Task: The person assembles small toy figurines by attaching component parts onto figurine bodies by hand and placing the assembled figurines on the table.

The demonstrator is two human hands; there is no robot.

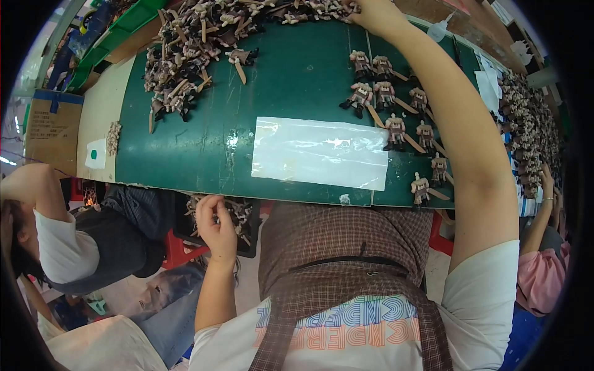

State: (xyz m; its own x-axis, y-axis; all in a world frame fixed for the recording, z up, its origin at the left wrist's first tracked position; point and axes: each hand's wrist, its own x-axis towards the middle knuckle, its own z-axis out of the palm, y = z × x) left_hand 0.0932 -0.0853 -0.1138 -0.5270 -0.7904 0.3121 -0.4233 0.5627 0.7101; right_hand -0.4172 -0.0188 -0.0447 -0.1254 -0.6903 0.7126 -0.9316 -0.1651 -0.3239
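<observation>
At the far edge of the green table, my right hand (pixel 375 15) is closed at its fingertips on a small toy figure, mostly hidden and cut off by the frame. Beside it spreads a heap of toy figures (pixel 192 55), brown and beige with long tan paddle-like pieces. Under my outstretched right arm, several similar figures (pixel 395 128) lie in slanting rows. My left hand (pixel 216 227) hovers by the near table edge, its fingers loosely bent and apart with nothing seen in them. Below it sits a black crate (pixel 249 247) of more figures.
A glossy white sheet (pixel 318 153) lies on the green tabletop (pixel 185 157). Small beige pieces (pixel 114 137) are at the left end, near a cardboard box (pixel 52 127). Co-workers sit at left and right; another dense heap (pixel 529 130) lies at the right.
</observation>
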